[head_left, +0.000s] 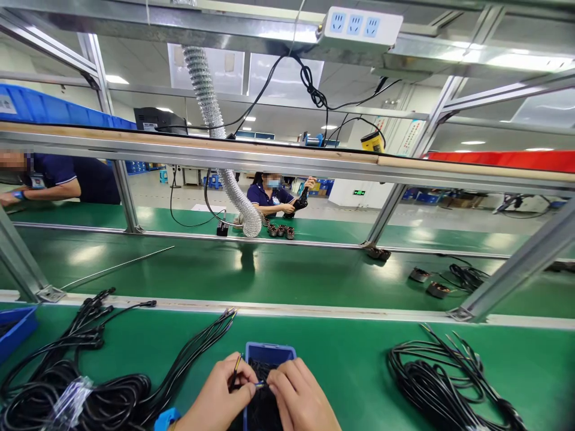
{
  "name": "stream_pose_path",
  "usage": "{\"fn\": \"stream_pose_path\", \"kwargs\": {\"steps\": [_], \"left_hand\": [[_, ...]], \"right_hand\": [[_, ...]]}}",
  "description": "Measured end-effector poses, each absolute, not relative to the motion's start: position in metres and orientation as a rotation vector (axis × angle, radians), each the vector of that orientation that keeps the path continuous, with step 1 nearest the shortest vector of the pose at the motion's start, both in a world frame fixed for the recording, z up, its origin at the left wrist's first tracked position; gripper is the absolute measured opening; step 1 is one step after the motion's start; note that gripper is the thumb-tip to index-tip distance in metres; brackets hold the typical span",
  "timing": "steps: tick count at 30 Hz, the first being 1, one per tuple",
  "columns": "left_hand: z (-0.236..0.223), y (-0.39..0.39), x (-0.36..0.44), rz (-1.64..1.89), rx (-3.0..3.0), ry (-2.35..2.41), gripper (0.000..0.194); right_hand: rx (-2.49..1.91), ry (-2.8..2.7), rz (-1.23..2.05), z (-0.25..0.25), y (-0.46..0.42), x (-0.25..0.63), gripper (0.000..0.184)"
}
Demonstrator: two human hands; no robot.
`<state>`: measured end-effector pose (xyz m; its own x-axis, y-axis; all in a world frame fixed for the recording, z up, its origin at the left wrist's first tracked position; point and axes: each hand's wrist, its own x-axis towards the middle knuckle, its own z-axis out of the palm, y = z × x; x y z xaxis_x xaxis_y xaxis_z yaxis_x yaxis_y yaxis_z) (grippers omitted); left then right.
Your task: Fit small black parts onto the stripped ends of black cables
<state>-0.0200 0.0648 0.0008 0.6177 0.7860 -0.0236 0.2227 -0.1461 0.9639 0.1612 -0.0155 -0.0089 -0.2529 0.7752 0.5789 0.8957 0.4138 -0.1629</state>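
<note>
My left hand (223, 390) pinches the stripped end of a black cable (234, 376), where thin coloured wires stick out. A yellow wire points up above the fingers, and a blue wire (259, 384) runs across to my right hand (302, 395). The right fingertips are pressed together at that wire's tip; any small piece between them is hidden. Both hands are over a small blue bin (271, 346) holding many little black pieces. To the left lies a bundle of black cables (112, 395), partly wrapped in clear plastic, its bare wire ends pointing toward the middle.
A coiled cable bundle (431, 383) lies at right on the green bench (350, 353). Another blue bin (15, 332) stands at the left edge. Metal posts (507, 263) and a shelf cross ahead; a flexible duct (229, 179) hangs down. Two people sit at benches beyond.
</note>
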Motion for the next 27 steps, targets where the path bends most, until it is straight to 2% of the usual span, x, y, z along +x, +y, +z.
{"fn": "stream_pose_path", "kwargs": {"steps": [6,11,16,20,27], "left_hand": [[-0.005,0.068,-0.02,0.594,1.658,0.789,0.017],[-0.004,0.069,-0.022,0.587,1.624,0.762,0.029],[0.002,0.068,-0.023,0.575,1.613,0.778,0.025],[0.003,0.068,-0.022,0.537,1.63,0.763,0.021],[-0.001,0.066,-0.022,0.541,1.632,0.772,0.018]], "right_hand": [[-1.413,-2.048,-0.165,-0.025,-0.011,0.157,0.019],[-1.356,-1.775,0.186,-0.018,-0.013,0.154,0.011],[-1.3,-1.59,0.469,-0.014,-0.015,0.154,0.025],[-1.281,-1.626,0.453,-0.021,-0.011,0.156,0.032],[-1.301,-1.676,0.388,-0.017,-0.012,0.156,0.028]]}}
